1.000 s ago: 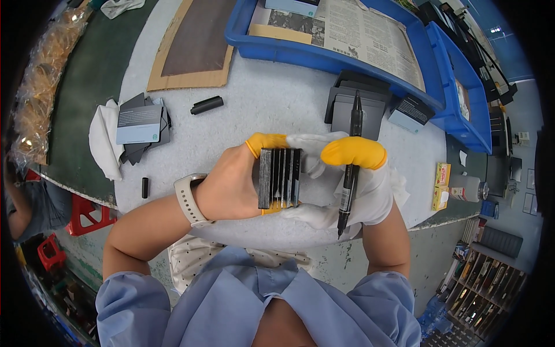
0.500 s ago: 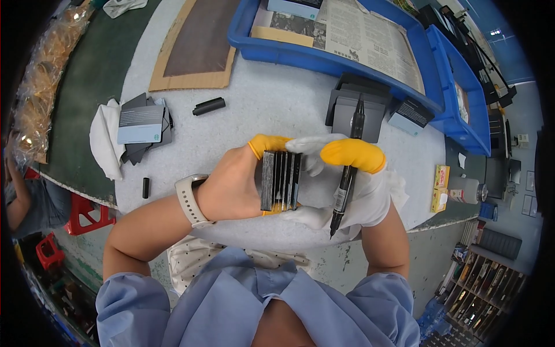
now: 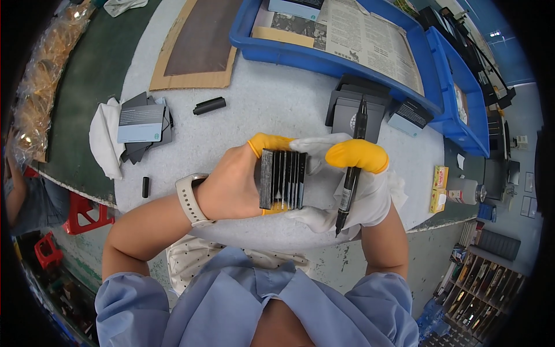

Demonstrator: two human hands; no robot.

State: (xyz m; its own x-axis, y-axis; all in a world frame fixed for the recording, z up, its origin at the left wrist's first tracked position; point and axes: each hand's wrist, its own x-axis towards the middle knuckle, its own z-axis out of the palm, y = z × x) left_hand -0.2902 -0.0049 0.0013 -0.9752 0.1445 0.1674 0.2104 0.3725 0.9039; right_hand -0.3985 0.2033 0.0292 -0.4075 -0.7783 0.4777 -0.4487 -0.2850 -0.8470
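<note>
A stack of dark cards (image 3: 282, 180) stands edge-up in front of me, with narrow gaps between the cards. My left hand (image 3: 230, 182) is closed round its left side, with yellow finger covers on the fingertips that show. From the right, my right hand (image 3: 373, 194), in a white glove with a yellow cover on one finger, has its fingertips at the upper and lower right edges of the stack. That same hand also holds a black double-ended marker (image 3: 347, 194), tip down, slanting across the glove. The fingers behind the stack are hidden.
Left lie a white cloth (image 3: 104, 139) with blue-and-grey cards (image 3: 140, 124) and two black caps (image 3: 209, 106). Behind are a cardboard sheet (image 3: 199, 46) and a blue tray (image 3: 324, 63) lined with newspaper. Grey cards (image 3: 370, 110), a small yellow box (image 3: 439, 188) and a bottle (image 3: 465, 189) stand right.
The cards at the right of the stack have fanned a little wider apart. My right hand and the marker have shifted slightly to the right; my left hand stays almost still.
</note>
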